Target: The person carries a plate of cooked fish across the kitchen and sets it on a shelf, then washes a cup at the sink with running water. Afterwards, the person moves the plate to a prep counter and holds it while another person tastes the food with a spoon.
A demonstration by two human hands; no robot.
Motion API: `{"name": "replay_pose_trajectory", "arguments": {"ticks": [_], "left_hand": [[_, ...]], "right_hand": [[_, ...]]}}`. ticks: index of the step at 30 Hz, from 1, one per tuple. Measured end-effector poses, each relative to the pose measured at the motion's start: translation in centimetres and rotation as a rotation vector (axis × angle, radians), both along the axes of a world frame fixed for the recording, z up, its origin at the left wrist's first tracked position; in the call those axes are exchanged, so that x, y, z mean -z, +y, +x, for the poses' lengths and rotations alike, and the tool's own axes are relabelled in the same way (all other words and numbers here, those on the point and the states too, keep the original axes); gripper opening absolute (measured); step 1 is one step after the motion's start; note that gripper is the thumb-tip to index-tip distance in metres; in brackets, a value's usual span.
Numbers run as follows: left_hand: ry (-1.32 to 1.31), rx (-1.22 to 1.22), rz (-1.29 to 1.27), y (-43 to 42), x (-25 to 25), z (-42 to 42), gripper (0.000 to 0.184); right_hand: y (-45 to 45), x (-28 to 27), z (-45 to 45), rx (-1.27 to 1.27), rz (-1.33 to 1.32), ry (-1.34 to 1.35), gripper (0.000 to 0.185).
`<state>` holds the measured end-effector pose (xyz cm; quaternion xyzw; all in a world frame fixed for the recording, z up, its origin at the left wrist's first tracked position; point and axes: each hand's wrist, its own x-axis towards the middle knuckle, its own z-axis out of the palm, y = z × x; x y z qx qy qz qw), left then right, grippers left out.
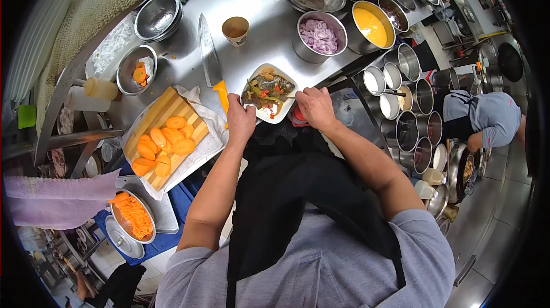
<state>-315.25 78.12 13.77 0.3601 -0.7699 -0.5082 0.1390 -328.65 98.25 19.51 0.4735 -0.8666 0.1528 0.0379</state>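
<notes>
A white square-shaped dish of cooked food, with what looks like a piece of fish, green strips and red bits, sits in front of me at the counter's near edge. My left hand is closed on the dish's left rim. On the other side, my right hand is closed with its fingertips close to the right rim; a thin dark tip shows at them, too small to name. Left of the dish lies a large knife with a yellow handle. A brown paper cup stands beyond it.
Peeled carrot pieces lie on a wooden board at left, above a bowl of shredded carrot. Pots of sliced onion and yellow liquid stand at right. A co-worker is far right.
</notes>
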Motion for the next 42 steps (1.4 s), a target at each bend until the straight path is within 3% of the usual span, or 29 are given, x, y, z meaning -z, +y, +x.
{"name": "replay_pose_trajectory", "arguments": {"ticks": [4, 6, 13, 21, 24, 29, 33, 34, 37, 42], "left_hand": [[-0.07, 0.0, 0.069, -0.5, -1.5, -0.9, 0.03], [-0.124, -0.032, 0.343, -0.7, -4.0, -1.3, 0.028], [-0.043, -0.015, 0.48, -1.4, -0.5, -0.7, 0.034], [0.015, -0.064, 0.551, -1.0, -0.9, -0.2, 0.034], [0.022, -0.068, 0.52, -0.7, -1.0, 0.0, 0.031], [-0.054, -0.105, 0.294, -0.8, 1.0, -0.8, 0.032], [-0.069, -0.069, 0.132, -0.6, -1.3, -1.3, 0.036], [-0.051, -0.039, 0.072, -0.6, -0.4, -1.4, 0.045], [-0.093, 0.052, 0.02, -0.4, -3.9, -1.6, 0.05], [-0.102, 0.091, 0.037, -0.5, -5.0, -1.9, 0.056]], "right_hand": [[-0.6, 0.3, 0.5, 0.093, -0.013, -0.204, 0.005], [-1.1, -0.4, 0.3, 0.208, 0.03, -0.596, 0.008], [-4.0, -4.3, -0.5, 0.125, 0.033, -0.522, 0.01], [-9.6, -5.2, 0.2, -0.076, 0.109, 0.033, 0.012], [-8.9, -6.7, 0.0, -0.057, 0.046, 0.105, 0.014], [-4.2, -5.0, 0.7, -0.003, 0.107, -0.004, 0.008], [-2.1, -2.3, 0.9, 0.058, 0.094, -0.056, 0.002], [-2.0, -1.6, 0.5, 0.063, 0.043, -0.057, 0.002], [-2.0, -1.0, -0.1, 0.094, -0.023, -0.064, 0.003], [-1.1, 0.5, -0.5, 0.114, -0.06, -0.111, 0.004]]}}
